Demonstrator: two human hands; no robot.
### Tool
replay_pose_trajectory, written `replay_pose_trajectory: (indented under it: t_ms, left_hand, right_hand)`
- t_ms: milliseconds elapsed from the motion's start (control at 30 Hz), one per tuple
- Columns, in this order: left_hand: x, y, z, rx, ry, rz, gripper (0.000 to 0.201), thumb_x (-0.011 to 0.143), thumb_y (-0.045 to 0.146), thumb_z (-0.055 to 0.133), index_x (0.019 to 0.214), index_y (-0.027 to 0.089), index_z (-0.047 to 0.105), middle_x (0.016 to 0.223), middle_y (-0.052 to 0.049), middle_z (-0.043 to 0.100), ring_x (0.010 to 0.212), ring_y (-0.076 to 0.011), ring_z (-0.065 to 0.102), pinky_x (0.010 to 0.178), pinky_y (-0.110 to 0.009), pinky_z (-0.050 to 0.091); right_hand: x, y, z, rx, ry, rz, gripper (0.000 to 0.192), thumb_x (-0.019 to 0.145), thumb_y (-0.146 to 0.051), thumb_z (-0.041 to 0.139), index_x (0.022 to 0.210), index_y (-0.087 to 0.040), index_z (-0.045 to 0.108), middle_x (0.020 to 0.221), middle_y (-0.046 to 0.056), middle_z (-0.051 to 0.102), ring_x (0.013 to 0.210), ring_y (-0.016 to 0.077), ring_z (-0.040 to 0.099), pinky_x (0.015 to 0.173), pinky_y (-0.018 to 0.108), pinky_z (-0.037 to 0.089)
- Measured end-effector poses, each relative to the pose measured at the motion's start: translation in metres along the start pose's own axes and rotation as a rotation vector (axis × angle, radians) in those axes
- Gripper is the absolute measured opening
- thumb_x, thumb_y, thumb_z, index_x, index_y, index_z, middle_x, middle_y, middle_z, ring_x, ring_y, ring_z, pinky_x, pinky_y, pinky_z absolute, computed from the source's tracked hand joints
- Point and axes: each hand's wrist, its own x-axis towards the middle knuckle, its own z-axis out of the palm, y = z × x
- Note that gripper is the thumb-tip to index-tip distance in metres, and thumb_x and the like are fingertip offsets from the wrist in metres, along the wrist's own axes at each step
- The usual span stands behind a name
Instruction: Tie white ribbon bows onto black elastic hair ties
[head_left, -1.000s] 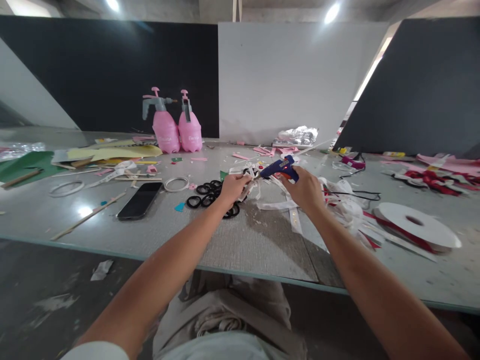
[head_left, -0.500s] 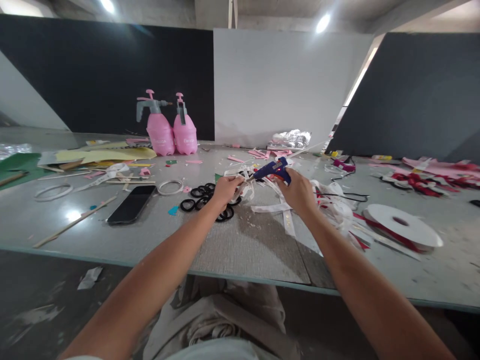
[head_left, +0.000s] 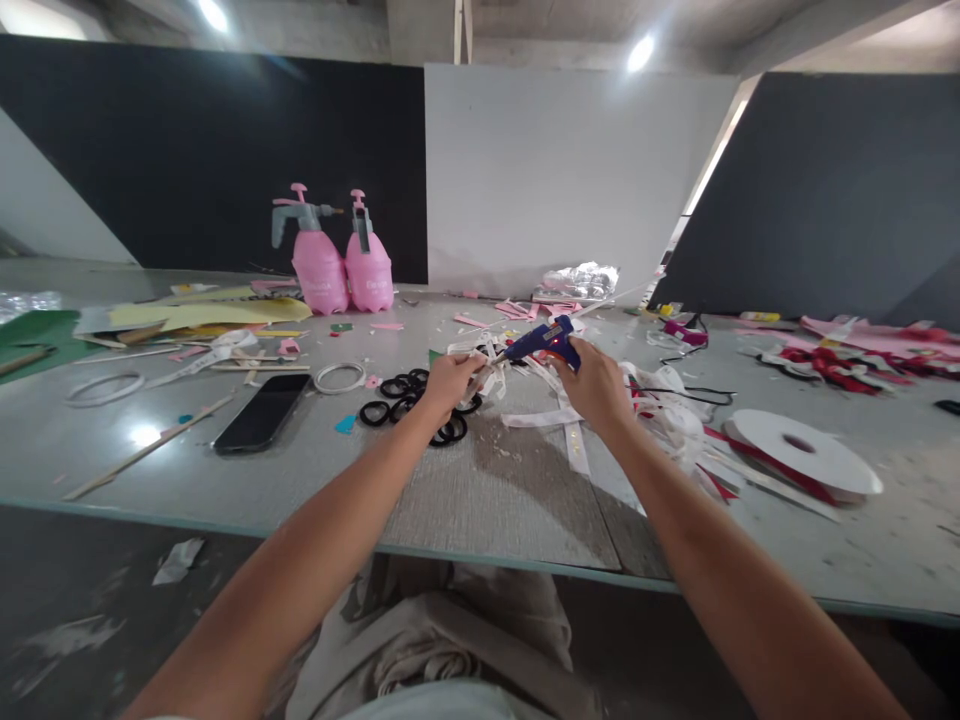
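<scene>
My right hand (head_left: 596, 385) grips a blue glue gun (head_left: 541, 341) with its nozzle pointing left toward my left hand. Closed around a bunch of white ribbon loops (head_left: 491, 370), my left hand (head_left: 448, 380) holds it just above the table. Several black hair rings (head_left: 411, 398) lie on the table beside and below my left hand. More white ribbon strips (head_left: 559, 418) trail across the grey table (head_left: 487, 490) under my right hand.
A black phone (head_left: 262, 412) lies left of the rings, near a white ring (head_left: 340, 377) and wooden sticks (head_left: 146, 448). Two pink spray bottles (head_left: 341, 262) stand at the back. A white ribbon spool (head_left: 802, 455) and red ribbon (head_left: 836, 362) lie at the right.
The view has shifted slightly; both hands stay together, the glue gun nozzle still at the ribbon bunch. Nothing was picked up or let go.
</scene>
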Motion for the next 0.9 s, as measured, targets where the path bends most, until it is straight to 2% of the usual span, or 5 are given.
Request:
replay_pose_trajectory:
  t_ms: [367,567,700,800,900]
  left_hand:
    - [-0.003,0.003,0.000,-0.050,-0.034,-0.038,0.024,0.074,0.037,0.066,0.076,0.013,0.070,0.066,-0.003,0.065,0.048,-0.0109,0.057,0.043,-0.021,0.038]
    - [-0.001,0.002,-0.001,-0.058,-0.037,-0.035,0.027,0.072,0.040,0.067,0.074,0.014,0.068,0.066,-0.003,0.065,0.047,-0.0103,0.057,0.042,-0.020,0.037]
    - [0.000,0.001,-0.003,-0.063,-0.024,-0.023,0.027,0.070,0.041,0.067,0.074,0.014,0.068,0.065,-0.002,0.063,0.047,-0.0103,0.057,0.042,-0.020,0.038]
    - [0.000,0.001,-0.003,-0.060,-0.016,-0.019,0.027,0.070,0.041,0.066,0.073,0.014,0.068,0.062,-0.001,0.061,0.047,-0.0105,0.057,0.042,-0.020,0.038]
    - [0.001,0.000,-0.003,-0.050,-0.018,-0.025,0.027,0.070,0.041,0.066,0.073,0.014,0.068,0.061,-0.001,0.061,0.048,-0.0104,0.057,0.042,-0.020,0.038]
  right_hand:
    - [-0.002,-0.006,-0.007,-0.023,0.104,-0.052,0.045,0.088,-0.038,0.054,0.125,-0.012,0.058,0.111,0.018,0.067,0.098,0.0317,0.063,0.083,0.040,0.048]
    - [0.003,0.006,-0.008,0.099,0.154,0.067,0.048,0.083,-0.045,0.059,0.120,-0.013,0.061,0.108,0.016,0.068,0.093,0.0294,0.063,0.081,0.039,0.047]
    - [0.018,0.030,-0.024,0.161,0.219,0.249,0.048,0.077,-0.047,0.064,0.113,-0.015,0.064,0.093,0.011,0.070,0.081,0.0252,0.062,0.075,0.036,0.045]
    - [0.038,0.061,-0.051,0.133,0.303,0.372,0.044,0.076,-0.045,0.065,0.106,-0.013,0.067,0.093,0.013,0.070,0.079,0.0230,0.060,0.071,0.033,0.042]
    - [0.062,0.096,-0.081,-0.005,0.380,0.442,0.044,0.078,-0.043,0.064,0.109,-0.012,0.067,0.097,0.017,0.069,0.081,0.0227,0.058,0.070,0.033,0.037]
